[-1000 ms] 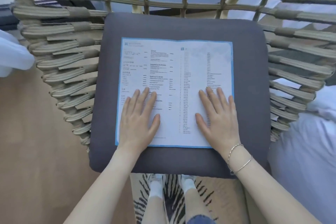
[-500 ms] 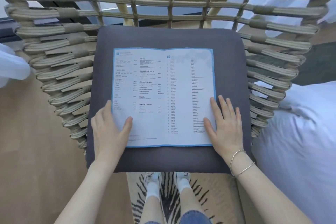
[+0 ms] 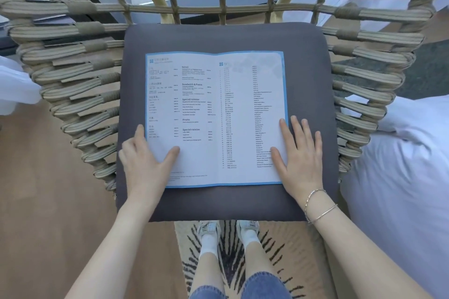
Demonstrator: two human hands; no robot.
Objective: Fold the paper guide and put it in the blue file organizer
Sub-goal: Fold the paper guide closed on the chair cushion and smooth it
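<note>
1. Head view: the paper guide (image 3: 216, 119) lies open and flat on the grey seat cushion (image 3: 226, 39) of a woven chair (image 3: 80, 73), with a centre crease running top to bottom.
2. Readable headings on the left page are "Salad", "Sandwich & Pasta", "Special cuisine", "Fruits" and a second "Special cuisine"; the right page is headed "TV" beside a small blue square logo. The smaller lines are too fine to read.
3. A blue border frames the sheet.
4. The left hand (image 3: 143, 160) grips the guide's lower left edge: its thumb presses on top of the page, while the fingers curl at the edge, just off the paper.
5. The right hand (image 3: 301, 155) lies flat and spread over the lower right edge, partly on paper, partly on cushion, holding nothing.
6. Compared with a second ago, both hands have slid outward from the middle of the pages to the side edges.
7. Two thin bracelets (image 3: 318, 206) circle the right wrist.
</note>
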